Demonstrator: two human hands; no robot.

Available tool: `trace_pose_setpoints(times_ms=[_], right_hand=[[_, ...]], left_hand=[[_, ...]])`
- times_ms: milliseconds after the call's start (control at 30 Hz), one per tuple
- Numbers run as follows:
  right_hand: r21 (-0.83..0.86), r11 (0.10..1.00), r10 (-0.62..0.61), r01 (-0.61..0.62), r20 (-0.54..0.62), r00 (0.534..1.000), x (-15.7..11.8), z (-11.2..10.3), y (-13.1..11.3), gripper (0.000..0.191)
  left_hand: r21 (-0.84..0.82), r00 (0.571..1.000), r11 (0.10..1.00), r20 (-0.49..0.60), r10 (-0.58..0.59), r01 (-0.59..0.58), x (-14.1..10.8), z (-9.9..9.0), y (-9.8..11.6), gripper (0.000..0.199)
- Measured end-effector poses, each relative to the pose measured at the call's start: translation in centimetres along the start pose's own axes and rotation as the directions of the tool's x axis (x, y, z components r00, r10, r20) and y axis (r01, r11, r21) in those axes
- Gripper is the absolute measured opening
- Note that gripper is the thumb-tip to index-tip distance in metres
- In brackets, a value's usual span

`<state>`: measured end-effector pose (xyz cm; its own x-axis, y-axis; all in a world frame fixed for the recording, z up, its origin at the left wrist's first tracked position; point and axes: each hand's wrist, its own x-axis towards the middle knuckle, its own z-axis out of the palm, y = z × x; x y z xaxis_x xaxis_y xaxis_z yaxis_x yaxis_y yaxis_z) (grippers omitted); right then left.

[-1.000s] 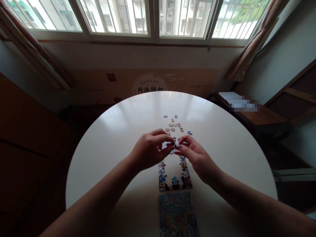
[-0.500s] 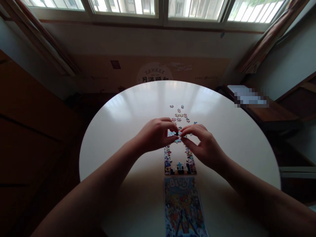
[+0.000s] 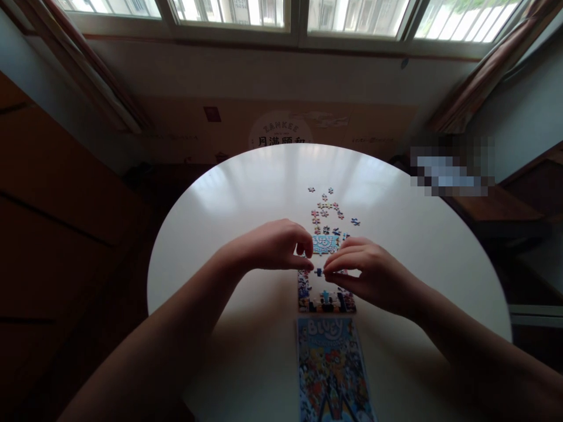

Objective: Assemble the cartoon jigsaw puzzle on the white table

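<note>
A small dark blue puzzle piece (image 3: 319, 272) is at the fingertips of my right hand (image 3: 367, 266), pinched between thumb and fingers. To its left is my left hand (image 3: 281, 245), thumb apart from its curled fingers, with nothing seen between them. Both hands are over a partly assembled jigsaw puzzle (image 3: 326, 307), whose joined border surrounds a bare middle. At its top lies a light blue joined section with lettering (image 3: 324, 244), between the two hands. My right hand hides part of the puzzle's right side.
Several loose puzzle pieces (image 3: 324, 206) lie beyond the puzzle on the round white table (image 3: 211, 234). Nearer me is a colourful picture sheet (image 3: 334, 369) marked "Bluey". A wooden piece of furniture (image 3: 505, 205) stands at the right, and windows (image 3: 233, 13) are ahead.
My hands have moved apart and slightly nearer me. The dark piece, earlier between both hands by the left fingertips, is now at my right fingertips. The view has shifted slightly.
</note>
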<state>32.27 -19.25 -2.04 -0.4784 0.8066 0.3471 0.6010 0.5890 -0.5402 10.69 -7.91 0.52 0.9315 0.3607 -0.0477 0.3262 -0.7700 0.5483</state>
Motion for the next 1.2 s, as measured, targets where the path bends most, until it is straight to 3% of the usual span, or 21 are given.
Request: trace_pose_setpoints(times_ms=[100, 233, 567, 1000, 1200], right_hand=[[-0.004, 1.000, -0.025, 0.025, 0.149, 0.989, -0.2, 0.1, -0.5, 0.008], [-0.023, 0.999, -0.034, 0.041, 0.234, 0.972, -0.4, 0.9, -0.5, 0.010], [-0.074, 0.995, -0.047, 0.071, 0.281, 0.958, 0.0, 1.4, -0.9, 0.015], [-0.195, 0.975, -0.061, 0.108, 0.230, 0.971, -0.2, 1.8, -1.0, 0.015], [-0.158, 0.984, -0.037, 0.088, 0.300, 0.953, -0.3, 1.1, -1.1, 0.016]], left_hand=[[0.039, 0.992, 0.997, 0.107, -0.063, 0.059, -0.3, -0.1, 0.3, 0.013], [0.041, 0.983, 0.998, 0.172, -0.059, 0.053, -0.2, 0.4, 0.8, 0.008], [0.059, 0.979, 0.997, 0.196, -0.054, 0.043, 0.0, 1.0, 0.6, 0.003], [0.122, 0.973, 0.991, 0.218, -0.080, 0.054, 0.1, 1.3, 1.3, 0.011], [0.180, 0.978, 0.981, 0.185, -0.100, 0.066, 0.2, 1.7, 1.8, 0.019]])
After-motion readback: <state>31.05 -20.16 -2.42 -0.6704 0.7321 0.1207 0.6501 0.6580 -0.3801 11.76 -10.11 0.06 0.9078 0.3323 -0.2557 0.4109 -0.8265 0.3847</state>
